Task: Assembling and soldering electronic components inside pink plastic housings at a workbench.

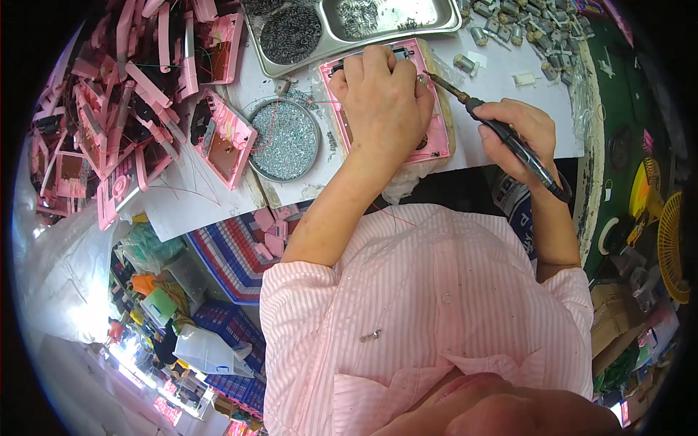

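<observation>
My left hand (382, 98) is closed over a pink plastic case (435, 138), fingers curled into its upper part; what lies under the fingertips is hidden. A black piece (401, 52) shows at the case's top edge. In my right hand (520, 134) is a soldering iron (512, 142) with a black handle, its discoloured metal tip pointing up and left to the case's right edge, close to my left fingers. Thin red wire runs left from the case. Beside my left wrist stands a round dish (283, 139) of small silvery metal parts.
A heap of pink casings (109, 116) with wires covers the left. One pink casing (227, 142) lies beside the dish. Behind my hands is a metal tray (342, 43) of small dark springs. Several small motors (520, 29) lie far right. A yellow fan (672, 247) stands right.
</observation>
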Action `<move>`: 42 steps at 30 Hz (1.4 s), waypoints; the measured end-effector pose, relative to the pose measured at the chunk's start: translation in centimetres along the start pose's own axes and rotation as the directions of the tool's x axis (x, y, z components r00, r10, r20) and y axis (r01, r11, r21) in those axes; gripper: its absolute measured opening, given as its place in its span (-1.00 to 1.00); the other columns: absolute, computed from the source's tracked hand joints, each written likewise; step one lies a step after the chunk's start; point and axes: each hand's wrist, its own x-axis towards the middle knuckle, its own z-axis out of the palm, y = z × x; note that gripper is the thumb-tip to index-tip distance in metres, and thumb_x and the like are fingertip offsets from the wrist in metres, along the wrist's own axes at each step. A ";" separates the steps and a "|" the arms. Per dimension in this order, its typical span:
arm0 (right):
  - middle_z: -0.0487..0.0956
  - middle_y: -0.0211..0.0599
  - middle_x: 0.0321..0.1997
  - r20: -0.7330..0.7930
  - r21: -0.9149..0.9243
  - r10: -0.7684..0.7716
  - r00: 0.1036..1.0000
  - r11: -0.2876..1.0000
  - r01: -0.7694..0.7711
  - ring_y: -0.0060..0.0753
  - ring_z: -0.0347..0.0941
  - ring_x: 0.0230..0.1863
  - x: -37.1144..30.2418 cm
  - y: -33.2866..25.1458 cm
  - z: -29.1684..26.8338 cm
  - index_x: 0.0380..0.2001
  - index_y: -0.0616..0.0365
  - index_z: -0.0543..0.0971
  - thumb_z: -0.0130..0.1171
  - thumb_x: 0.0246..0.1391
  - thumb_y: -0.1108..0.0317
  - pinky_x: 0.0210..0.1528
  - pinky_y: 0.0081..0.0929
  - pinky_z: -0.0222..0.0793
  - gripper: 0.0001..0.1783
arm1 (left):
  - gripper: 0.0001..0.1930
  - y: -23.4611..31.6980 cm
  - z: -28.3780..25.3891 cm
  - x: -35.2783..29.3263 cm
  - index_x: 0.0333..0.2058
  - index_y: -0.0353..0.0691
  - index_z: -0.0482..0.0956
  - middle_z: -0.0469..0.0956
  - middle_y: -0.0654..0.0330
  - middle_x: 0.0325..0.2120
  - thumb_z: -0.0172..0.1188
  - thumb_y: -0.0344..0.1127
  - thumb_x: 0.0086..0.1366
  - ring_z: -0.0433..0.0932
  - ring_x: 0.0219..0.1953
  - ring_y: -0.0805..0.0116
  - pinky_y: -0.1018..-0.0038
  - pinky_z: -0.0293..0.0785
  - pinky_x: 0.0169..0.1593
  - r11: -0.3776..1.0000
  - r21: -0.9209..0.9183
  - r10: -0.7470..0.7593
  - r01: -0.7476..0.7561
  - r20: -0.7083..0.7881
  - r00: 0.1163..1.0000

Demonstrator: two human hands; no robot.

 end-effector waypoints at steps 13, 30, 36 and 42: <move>0.60 -0.21 -0.48 0.011 -0.015 -0.006 1.000 1.000 0.006 -0.30 0.49 -0.55 -0.2 0.1 -0.6 -0.21 0.24 0.65 0.32 -0.08 0.54 -0.46 -0.48 0.35 -0.72 | -0.86 -0.2 0.4 -0.1 -0.53 -0.19 0.59 0.41 0.18 -0.30 0.32 -0.30 -0.09 0.36 -0.21 0.13 0.17 0.14 -0.12 1.000 0.005 0.020 -0.020 -0.029 0.999; 0.68 -0.15 -0.29 -0.096 -0.029 0.110 0.989 0.993 -0.113 -0.42 0.58 -0.38 -1.8 -0.6 -2.9 -0.16 0.30 0.65 0.31 -0.01 0.53 -0.30 -0.56 0.44 -0.72 | -0.64 -2.1 -4.5 0.1 -0.35 -0.17 0.62 0.48 0.16 -0.18 0.43 -0.02 0.04 0.43 -0.03 0.12 0.11 0.20 0.05 1.000 -0.013 -0.013 0.014 0.119 0.993; 0.68 -0.18 -0.31 -0.143 -0.027 0.152 0.978 0.987 -0.157 -0.47 0.58 -0.39 -1.7 -0.6 -3.3 -0.16 0.30 0.66 0.31 0.00 0.53 -0.30 -0.60 0.44 -0.73 | -0.76 -7.9 -8.6 -1.1 -0.32 -0.15 0.62 0.53 0.21 -0.16 0.41 -0.16 0.14 0.48 -0.02 0.14 0.15 0.28 0.11 0.981 -0.018 0.181 -0.191 0.421 0.889; 0.65 -0.31 -0.30 -0.239 0.119 0.219 0.946 0.973 -0.195 -0.63 0.50 -0.40 -0.6 -1.1 -1.1 -0.08 0.31 0.62 0.30 0.09 0.53 -0.30 -0.68 0.38 -0.71 | -0.89 -6.9 -7.8 -0.7 -0.26 -0.23 0.72 0.66 0.21 -0.32 0.36 -0.40 0.23 0.65 -0.35 0.32 0.45 0.54 -0.27 0.917 -0.394 0.028 0.062 0.220 0.975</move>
